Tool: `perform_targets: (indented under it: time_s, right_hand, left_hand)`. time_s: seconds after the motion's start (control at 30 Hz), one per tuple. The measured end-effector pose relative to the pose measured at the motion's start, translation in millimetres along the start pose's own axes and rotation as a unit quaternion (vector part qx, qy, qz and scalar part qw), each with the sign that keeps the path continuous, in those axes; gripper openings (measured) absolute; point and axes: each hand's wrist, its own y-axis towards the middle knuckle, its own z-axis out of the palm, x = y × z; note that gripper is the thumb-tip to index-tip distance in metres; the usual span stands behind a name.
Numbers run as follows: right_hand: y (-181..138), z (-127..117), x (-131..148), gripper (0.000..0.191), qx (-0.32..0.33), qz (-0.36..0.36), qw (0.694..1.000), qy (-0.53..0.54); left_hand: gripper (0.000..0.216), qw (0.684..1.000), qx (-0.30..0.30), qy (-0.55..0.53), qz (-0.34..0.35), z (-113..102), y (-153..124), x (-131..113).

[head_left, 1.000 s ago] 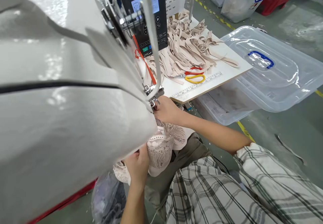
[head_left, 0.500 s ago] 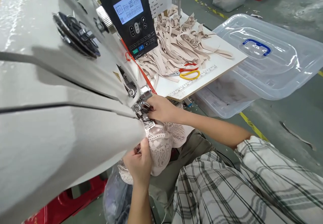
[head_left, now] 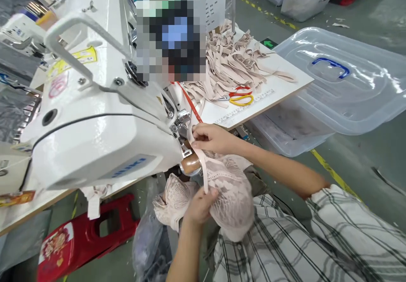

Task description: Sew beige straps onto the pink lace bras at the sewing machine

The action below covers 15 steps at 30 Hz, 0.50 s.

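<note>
A pale pink lace bra (head_left: pixel 233 208) hangs in front of the sewing machine (head_left: pixel 104 146), one of its cups facing me and the other cup (head_left: pixel 179 199) drooping further left. My left hand (head_left: pixel 200 205) pinches the bra's edge at the lower end of a narrow pale band (head_left: pixel 203 167). Higher up, my right hand (head_left: pixel 214 138) grips the same band between thumb and fingers, close beside the machine's needle area (head_left: pixel 182 131). The band is stretched between both hands, apart from the presser foot. Some of the right fingertips are hidden.
Beige fabric strips (head_left: pixel 228 62) heap on the white side board (head_left: pixel 282 83), alongside scissors (head_left: pixel 239 98) with red and yellow handles. A clear bin lid (head_left: pixel 358 83) juts out at the right. A red stool (head_left: pixel 85 235) stands at lower left.
The bra has come away from under the needle area towards me and right, with both hands still on it. My view has shifted, showing more of the machine.
</note>
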Motion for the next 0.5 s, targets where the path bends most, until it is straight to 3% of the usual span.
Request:
perform_targets:
  time_s: [0.1, 0.13, 0.2, 0.3, 0.4, 0.5]
  right_hand:
    - [-22.6, -9.6, 3.9, 0.017, 0.058, 0.094, 0.988, 0.106]
    - [-28.9, -10.6, 0.5, 0.017, 0.044, 0.139, 0.977, 0.156]
    - [-39.3, -11.2, -15.1, 0.019, -0.049, 0.234, 0.94, 0.243]
    - [-52.9, -17.3, -49.0, 0.027, -0.239, 0.308, 0.88, 0.272]
    - [-67.7, -36.1, -67.7, 0.029, -0.381, 0.272, 0.853, 0.233]
    - [-79.0, -62.6, -59.9, 0.024, -0.492, 0.212, 0.82, 0.202]
  left_hand:
    - [0.082, 0.996, 0.049, 0.061, 0.033, 24.7, 15.8, 31.4]
    - [0.082, 0.992, 0.049, 0.105, 0.038, 26.6, 21.5, 39.1]
    - [0.075, 0.986, 0.038, 0.158, 0.038, 18.7, 29.2, 49.0]
    - [0.057, 0.98, -0.011, 0.196, 0.038, -17.7, 23.9, 51.6]
    - [0.044, 0.968, -0.097, 0.228, 0.041, -64.4, 0.8, 47.0]
    - [0.032, 0.948, -0.207, 0.236, 0.051, -100.4, -22.1, 44.4]
